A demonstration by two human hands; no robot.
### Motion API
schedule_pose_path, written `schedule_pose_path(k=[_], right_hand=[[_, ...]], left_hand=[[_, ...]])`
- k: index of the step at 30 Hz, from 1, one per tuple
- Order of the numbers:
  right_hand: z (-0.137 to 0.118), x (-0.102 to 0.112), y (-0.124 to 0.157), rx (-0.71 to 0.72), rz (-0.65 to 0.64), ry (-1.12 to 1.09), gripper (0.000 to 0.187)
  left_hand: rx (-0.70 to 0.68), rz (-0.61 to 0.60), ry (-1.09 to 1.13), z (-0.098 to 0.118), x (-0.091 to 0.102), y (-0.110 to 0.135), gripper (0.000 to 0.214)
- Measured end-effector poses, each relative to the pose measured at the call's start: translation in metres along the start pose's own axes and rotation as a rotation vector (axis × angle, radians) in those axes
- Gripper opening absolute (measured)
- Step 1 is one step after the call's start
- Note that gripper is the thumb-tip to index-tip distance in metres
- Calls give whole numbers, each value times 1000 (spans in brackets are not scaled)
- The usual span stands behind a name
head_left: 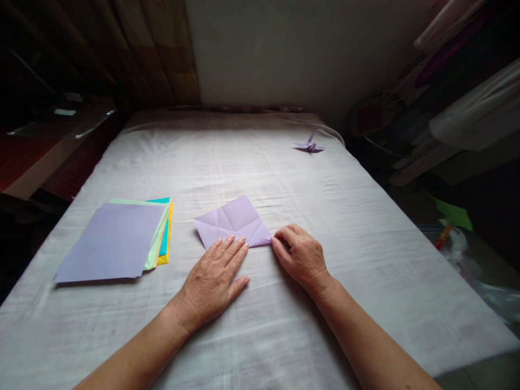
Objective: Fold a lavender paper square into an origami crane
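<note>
A creased lilac paper square [233,221] lies on the white cloth of the bed [284,184] in front of me. My left hand [213,281] lies flat, fingers stretched out, with the fingertips pressing the paper's near edge. My right hand [299,253] is curled, and its fingertips pinch the paper's right corner against the cloth.
A stack of coloured paper sheets [116,238], lilac on top, lies at the left. A folded lilac paper crane [309,145] stands at the far right of the bed. A wooden desk [36,157] is to the left, and clutter and bags [459,227] lie right of the bed.
</note>
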State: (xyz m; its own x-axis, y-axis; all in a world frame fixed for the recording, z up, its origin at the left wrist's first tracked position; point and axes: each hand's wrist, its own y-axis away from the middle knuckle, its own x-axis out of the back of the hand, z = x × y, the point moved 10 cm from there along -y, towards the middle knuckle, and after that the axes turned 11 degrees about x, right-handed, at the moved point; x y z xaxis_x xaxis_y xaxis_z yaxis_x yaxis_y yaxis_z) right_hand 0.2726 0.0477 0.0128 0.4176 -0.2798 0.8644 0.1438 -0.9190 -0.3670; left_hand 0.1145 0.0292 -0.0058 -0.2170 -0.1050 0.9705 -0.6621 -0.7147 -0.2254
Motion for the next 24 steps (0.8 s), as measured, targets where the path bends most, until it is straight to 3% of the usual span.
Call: schedule_pose_path(k=[5, 10, 16, 24], right_hand=[[-12, 15, 7, 114, 95, -18, 21], [-44, -4, 17, 319, -69, 84, 36], [-43, -21, 20, 296, -183, 108, 43], [-38, -20, 21, 295, -202, 98, 45]], left_hand=[[6, -3, -1, 0, -1, 0, 57], [15, -3, 0, -1, -2, 0, 57], [25, 9, 21, -2, -2, 0, 58], [39, 6, 32, -3, -2, 0, 57]])
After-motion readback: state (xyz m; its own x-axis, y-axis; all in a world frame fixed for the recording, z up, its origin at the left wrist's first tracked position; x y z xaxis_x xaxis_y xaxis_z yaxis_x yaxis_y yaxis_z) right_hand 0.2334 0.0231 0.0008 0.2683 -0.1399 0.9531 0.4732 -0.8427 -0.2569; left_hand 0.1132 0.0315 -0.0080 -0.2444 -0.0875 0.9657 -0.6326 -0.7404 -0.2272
